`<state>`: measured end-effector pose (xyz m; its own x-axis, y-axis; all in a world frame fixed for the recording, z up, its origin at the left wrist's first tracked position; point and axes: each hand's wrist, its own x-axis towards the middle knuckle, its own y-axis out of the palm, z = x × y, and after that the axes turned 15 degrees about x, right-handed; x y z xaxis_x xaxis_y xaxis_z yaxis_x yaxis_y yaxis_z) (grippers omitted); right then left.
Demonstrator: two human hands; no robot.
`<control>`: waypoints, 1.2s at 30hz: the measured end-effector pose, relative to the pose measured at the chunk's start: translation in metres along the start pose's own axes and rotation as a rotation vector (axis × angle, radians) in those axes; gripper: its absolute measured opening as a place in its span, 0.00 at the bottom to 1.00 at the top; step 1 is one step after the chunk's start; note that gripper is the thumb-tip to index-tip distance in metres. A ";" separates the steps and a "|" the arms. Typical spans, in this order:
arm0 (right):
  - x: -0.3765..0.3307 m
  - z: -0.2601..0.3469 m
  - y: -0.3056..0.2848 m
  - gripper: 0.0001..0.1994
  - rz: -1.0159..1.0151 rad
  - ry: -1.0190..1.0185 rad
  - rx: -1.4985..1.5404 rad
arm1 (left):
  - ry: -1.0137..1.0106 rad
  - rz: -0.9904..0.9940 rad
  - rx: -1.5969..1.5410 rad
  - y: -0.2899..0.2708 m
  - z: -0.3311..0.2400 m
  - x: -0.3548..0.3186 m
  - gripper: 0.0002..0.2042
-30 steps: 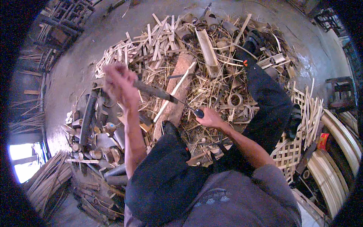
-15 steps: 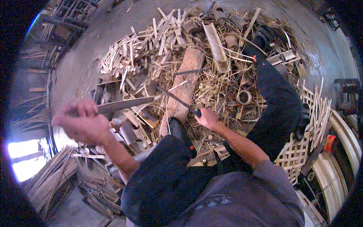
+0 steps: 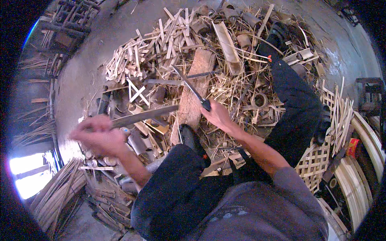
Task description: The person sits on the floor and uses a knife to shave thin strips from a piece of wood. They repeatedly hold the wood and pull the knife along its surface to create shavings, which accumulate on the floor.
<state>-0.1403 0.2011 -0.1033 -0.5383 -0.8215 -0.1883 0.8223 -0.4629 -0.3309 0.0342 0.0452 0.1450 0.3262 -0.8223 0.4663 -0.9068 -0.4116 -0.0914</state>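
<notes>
My left hand, slightly blurred, is closed around one end of a long, flat, dark brown strip; whether it is bamboo or a blade I cannot make out. Its free end points right, reaching the edge of a worn wooden plank. In my right hand is a knife, gripped by its black handle, its narrow blade slanting up and left over the plank. The blade and the strip are apart. A dark bar lies across the plank beyond the knife.
A heap of pale short slats lies at the far left of the plank. Split bamboo, shavings and a bamboo ring litter the floor. Woven lattice stands at right; a bundle of long strips lies at lower left.
My left hand and its strip have moved right, toward the plank. The knife has risen and turned steeper, its blade showing wider. Crossed pale slats now show left of the plank.
</notes>
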 end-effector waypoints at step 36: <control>-0.068 -0.033 0.017 0.28 0.175 0.249 0.252 | -0.214 0.189 -0.005 0.011 0.057 -0.060 0.23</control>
<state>-0.0962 0.2602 -0.1264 -0.3885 -0.8037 -0.4507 0.9086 -0.4156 -0.0421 0.0199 0.0674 0.0664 0.1999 -0.9488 0.2447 -0.9579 -0.2418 -0.1547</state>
